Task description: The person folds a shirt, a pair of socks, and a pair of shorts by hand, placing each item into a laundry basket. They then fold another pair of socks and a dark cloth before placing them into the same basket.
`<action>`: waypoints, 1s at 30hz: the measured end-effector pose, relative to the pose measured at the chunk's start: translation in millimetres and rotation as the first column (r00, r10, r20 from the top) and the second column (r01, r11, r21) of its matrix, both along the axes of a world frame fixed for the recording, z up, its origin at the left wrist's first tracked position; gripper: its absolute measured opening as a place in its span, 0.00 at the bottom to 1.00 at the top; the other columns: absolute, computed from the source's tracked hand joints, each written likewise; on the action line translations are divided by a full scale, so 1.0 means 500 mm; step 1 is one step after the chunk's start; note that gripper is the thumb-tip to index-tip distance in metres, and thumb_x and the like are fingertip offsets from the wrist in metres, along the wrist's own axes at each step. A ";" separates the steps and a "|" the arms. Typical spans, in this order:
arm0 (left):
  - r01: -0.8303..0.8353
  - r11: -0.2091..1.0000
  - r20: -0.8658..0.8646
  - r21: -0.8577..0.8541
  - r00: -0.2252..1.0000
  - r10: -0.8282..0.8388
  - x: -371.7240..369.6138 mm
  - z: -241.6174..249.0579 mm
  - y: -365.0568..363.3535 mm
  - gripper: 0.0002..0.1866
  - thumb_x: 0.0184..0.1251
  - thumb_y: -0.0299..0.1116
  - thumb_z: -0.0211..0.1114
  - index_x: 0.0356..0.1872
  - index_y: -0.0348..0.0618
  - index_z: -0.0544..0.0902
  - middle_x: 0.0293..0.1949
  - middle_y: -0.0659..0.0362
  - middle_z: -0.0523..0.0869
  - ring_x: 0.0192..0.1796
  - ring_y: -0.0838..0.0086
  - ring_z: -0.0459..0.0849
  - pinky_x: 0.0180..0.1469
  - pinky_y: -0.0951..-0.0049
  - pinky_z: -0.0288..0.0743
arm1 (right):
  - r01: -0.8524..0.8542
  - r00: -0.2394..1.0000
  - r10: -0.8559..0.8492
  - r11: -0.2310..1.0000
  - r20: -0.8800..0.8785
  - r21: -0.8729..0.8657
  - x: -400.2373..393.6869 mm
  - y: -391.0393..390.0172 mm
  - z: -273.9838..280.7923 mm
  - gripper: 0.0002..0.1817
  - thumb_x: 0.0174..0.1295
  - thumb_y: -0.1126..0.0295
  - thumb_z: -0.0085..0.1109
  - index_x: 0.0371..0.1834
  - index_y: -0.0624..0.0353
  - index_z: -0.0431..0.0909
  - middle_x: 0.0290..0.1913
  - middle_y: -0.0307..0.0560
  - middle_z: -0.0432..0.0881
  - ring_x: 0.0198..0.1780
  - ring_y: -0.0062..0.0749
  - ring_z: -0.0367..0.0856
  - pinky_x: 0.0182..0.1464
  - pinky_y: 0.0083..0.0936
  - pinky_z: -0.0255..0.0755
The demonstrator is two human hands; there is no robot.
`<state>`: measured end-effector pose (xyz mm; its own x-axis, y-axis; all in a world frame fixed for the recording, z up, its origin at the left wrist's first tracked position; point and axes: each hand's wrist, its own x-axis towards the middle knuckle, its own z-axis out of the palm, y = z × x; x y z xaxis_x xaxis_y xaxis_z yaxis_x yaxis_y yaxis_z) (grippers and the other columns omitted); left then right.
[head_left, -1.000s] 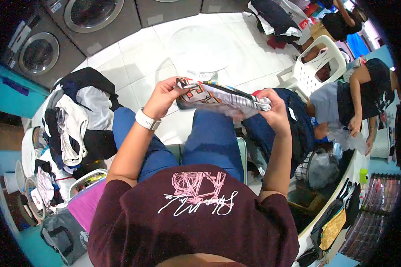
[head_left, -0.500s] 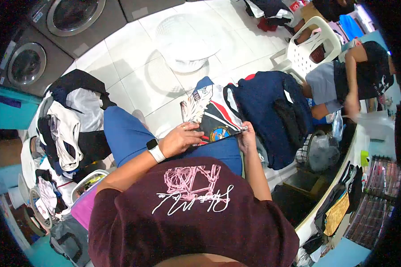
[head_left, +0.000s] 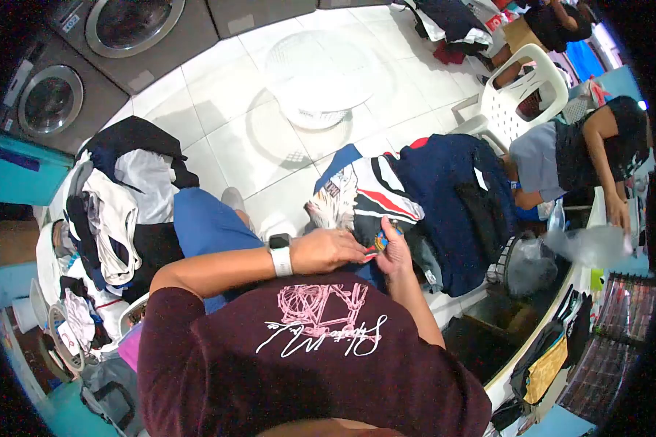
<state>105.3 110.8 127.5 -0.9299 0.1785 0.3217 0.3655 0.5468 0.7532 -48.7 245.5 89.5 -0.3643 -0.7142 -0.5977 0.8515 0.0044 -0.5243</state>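
Note:
A printed shirt (head_left: 388,191) in white, red and black lies across my lap, its near edge bunched between my hands. My left hand (head_left: 328,251), with a white-strapped watch on the wrist, has its fingers closed on that edge. My right hand (head_left: 396,251) grips the same edge close by, thumb on top of a colourful round print. The hands nearly touch, and the fabric under the left fingers is hidden. Just right of the shirt, a heap of navy clothing (head_left: 444,193) reaches close to my right hand.
To the left is a pile of clothes (head_left: 113,233). A white round basket (head_left: 310,109) stands on the tiles ahead, before front-loading machines (head_left: 51,102). At right are a white plastic chair (head_left: 517,109) and another person (head_left: 598,146), whose hand is by a clear plastic bag (head_left: 594,246).
My left hand has moved right, close to my right hand. The shirt's near edge, stretched out before, is now gathered between them. The other person's hand has moved right and down.

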 end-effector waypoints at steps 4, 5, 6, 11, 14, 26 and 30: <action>0.085 0.996 0.019 0.012 0.996 -0.085 -0.048 0.007 -0.037 0.17 0.54 0.26 0.58 0.47 0.41 0.76 0.49 0.52 0.78 0.49 0.61 0.77 0.53 0.65 0.70 | 0.056 0.998 -0.054 0.997 0.043 -0.050 -0.008 -0.019 0.032 0.23 0.64 0.52 0.45 0.48 0.62 0.71 0.44 0.50 0.79 0.44 0.40 0.78 0.50 0.38 0.71; 0.079 0.996 0.027 0.035 0.996 -0.080 -0.062 0.011 -0.059 0.14 0.58 0.28 0.57 0.47 0.41 0.76 0.49 0.52 0.78 0.48 0.60 0.77 0.52 0.65 0.71 | 0.023 0.999 -0.020 0.998 0.046 -0.063 -0.024 -0.008 0.018 0.24 0.64 0.51 0.44 0.48 0.62 0.71 0.43 0.50 0.79 0.44 0.41 0.79 0.49 0.38 0.71; -0.047 0.996 0.018 0.072 0.999 0.045 -0.079 -0.001 -0.092 0.13 0.63 0.39 0.55 0.40 0.40 0.78 0.41 0.53 0.80 0.45 0.60 0.78 0.46 0.65 0.72 | -0.047 0.989 0.066 0.990 0.131 -0.136 -0.043 0.001 0.007 0.24 0.64 0.51 0.45 0.49 0.62 0.70 0.44 0.50 0.79 0.44 0.42 0.79 0.49 0.40 0.72; -0.649 0.753 0.237 -0.111 0.718 0.654 -0.178 -0.126 -0.319 0.11 0.58 0.32 0.58 0.41 0.42 0.79 0.39 0.51 0.81 0.40 0.61 0.80 0.42 0.64 0.74 | 0.118 0.979 -0.115 0.993 0.169 -0.010 -0.067 0.002 0.009 0.23 0.63 0.53 0.47 0.48 0.63 0.72 0.46 0.50 0.79 0.46 0.41 0.79 0.51 0.39 0.70; -0.565 0.672 0.258 -0.479 0.641 0.723 -0.214 -0.263 -0.453 0.21 0.54 0.26 0.56 0.52 0.42 0.71 0.56 0.47 0.69 0.46 0.55 0.78 0.47 0.61 0.73 | 0.146 0.979 -0.147 0.989 0.144 0.022 -0.091 0.006 0.015 0.23 0.63 0.53 0.47 0.47 0.63 0.73 0.45 0.50 0.79 0.46 0.41 0.79 0.52 0.38 0.70; -0.515 0.510 0.285 -0.689 0.456 0.844 -0.232 -0.393 -0.580 0.28 0.50 0.19 0.49 0.58 0.45 0.66 0.60 0.45 0.64 0.52 0.46 0.71 0.57 0.61 0.66 | 0.247 0.965 -0.249 0.968 0.085 0.034 -0.149 -0.098 0.113 0.21 0.64 0.56 0.47 0.50 0.64 0.72 0.49 0.51 0.77 0.47 0.41 0.78 0.51 0.38 0.71; -0.513 0.562 0.348 -0.649 0.456 0.819 -0.177 -0.389 -0.567 0.27 0.50 0.20 0.51 0.57 0.44 0.67 0.58 0.43 0.65 0.52 0.46 0.71 0.55 0.61 0.67 | 0.211 0.973 -0.213 0.977 0.086 0.036 -0.159 -0.180 0.133 0.20 0.65 0.58 0.46 0.49 0.63 0.72 0.48 0.51 0.78 0.47 0.41 0.78 0.50 0.37 0.72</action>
<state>16.7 -172.9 -66.8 -0.7496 -0.6235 -0.2221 -0.6615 0.6951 0.2815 -128.4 155.6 156.1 -0.4507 -0.6099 -0.6519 0.8775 -0.1687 -0.4489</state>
